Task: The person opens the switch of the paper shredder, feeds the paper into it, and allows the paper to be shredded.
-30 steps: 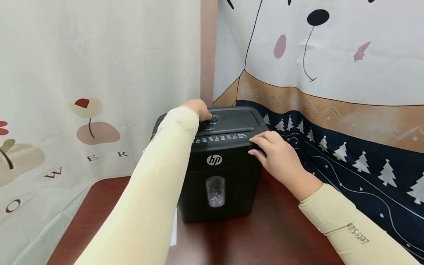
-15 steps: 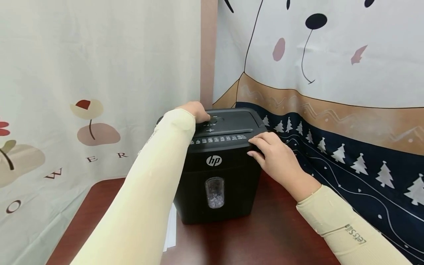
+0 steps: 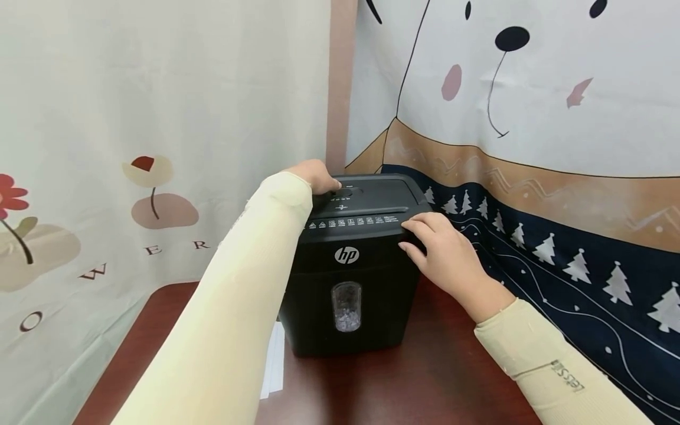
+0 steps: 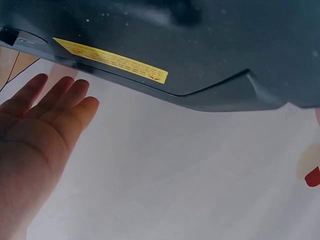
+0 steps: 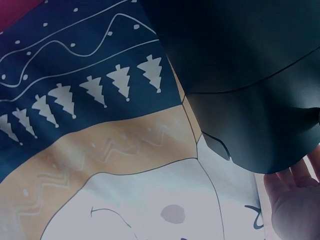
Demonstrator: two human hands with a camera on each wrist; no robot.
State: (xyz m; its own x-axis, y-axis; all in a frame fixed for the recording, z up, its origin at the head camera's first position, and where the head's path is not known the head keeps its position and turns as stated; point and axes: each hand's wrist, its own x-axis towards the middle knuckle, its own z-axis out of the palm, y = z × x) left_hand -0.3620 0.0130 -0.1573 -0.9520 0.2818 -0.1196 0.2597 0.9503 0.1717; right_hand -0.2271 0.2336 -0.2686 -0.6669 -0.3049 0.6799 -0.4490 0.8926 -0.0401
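Observation:
A black paper shredder (image 3: pixel 356 295) with an hp logo stands upright on the table. Its front window (image 3: pixel 347 307) shows white paper scraps inside. My left hand (image 3: pixel 313 176) reaches over its top, thumb tip beside the small switch (image 3: pixel 346 192). In the left wrist view, the extended fingers of the left hand (image 4: pixel 55 115) lie close to the shredder's edge, below a yellow label (image 4: pixel 112 59); the thumb is hidden there. My right hand (image 3: pixel 443 251) rests at the lid's front right corner, fingertips on top and thumb against the front face. The right wrist view shows these fingertips right at the shredder's rim (image 5: pixel 270 165).
White paper sheets (image 3: pixel 274 363) lie on the dark red table (image 3: pixel 372 389), left of the shredder and partly under my left sleeve. A pale printed curtain (image 3: pixel 239 88) hangs behind. On the right, a curtain with white trees (image 3: pixel 579 265) borders the table closely.
Both hands keep their places on the shredder. My left forearm has shifted slightly left, showing more of the white paper sheets. The head view has moved a little.

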